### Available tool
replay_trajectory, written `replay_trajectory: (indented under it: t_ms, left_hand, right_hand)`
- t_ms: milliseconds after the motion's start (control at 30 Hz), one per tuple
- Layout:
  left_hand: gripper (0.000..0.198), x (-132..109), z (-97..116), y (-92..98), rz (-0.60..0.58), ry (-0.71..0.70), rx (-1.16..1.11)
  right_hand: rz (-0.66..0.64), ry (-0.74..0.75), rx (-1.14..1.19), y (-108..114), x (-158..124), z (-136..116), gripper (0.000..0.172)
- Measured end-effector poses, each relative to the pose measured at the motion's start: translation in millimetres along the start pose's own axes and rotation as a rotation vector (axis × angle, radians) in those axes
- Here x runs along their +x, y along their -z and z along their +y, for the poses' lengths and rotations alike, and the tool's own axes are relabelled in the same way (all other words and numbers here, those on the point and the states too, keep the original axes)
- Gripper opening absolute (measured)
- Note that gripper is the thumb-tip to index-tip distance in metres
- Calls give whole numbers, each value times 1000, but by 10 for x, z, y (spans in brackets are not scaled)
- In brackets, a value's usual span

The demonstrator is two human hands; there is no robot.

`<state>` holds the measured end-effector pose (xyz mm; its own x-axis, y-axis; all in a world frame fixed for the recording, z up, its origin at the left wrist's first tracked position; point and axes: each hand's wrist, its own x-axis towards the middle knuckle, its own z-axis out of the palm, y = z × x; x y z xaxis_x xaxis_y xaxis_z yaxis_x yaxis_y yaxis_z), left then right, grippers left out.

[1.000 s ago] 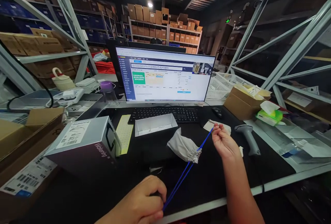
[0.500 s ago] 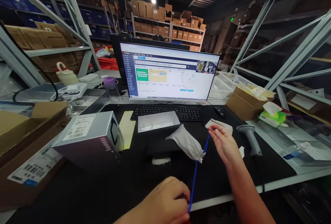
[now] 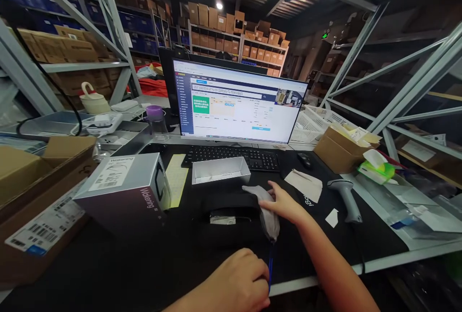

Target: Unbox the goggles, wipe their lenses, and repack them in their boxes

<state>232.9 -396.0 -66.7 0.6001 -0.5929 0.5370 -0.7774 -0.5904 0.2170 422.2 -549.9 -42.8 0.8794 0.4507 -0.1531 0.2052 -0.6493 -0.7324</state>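
A small grey drawstring pouch (image 3: 266,211) lies on the black desk mat (image 3: 173,249) in front of the keyboard. My right hand (image 3: 285,204) rests on the pouch, its fingers curled over the cloth. A blue cord (image 3: 270,266) runs from the pouch's mouth down to my left hand (image 3: 238,285), which is closed on the cord near the desk's front edge. Just left of the pouch sits a black case (image 3: 227,211) with a white label.
A silver tray (image 3: 220,170) stands before the keyboard (image 3: 233,156) and monitor (image 3: 238,105). A grey product box (image 3: 124,192) and cardboard boxes (image 3: 32,177) fill the left. A barcode scanner (image 3: 346,196), paper slip (image 3: 305,184), mouse (image 3: 305,159) and brown box (image 3: 339,146) lie right.
My right hand let go of the blue cord's far end and dropped leftward onto the pouch. The cord, stretched long before, now shows only a short length at my left hand.
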Motion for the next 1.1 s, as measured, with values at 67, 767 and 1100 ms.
replay_trajectory:
  t_ms: [67, 767, 1100]
  left_hand:
    - [20, -31, -21, 42, 47, 51, 12]
    - [15, 231, -395, 818, 367, 358, 167]
    - [32, -654, -374, 165, 239, 429, 439]
  right_hand:
    - [-65, 17, 21, 38, -12, -3, 83]
    - [81, 591, 68, -86, -592, -846, 67]
    - [482, 566, 352, 115, -510, -908, 67]
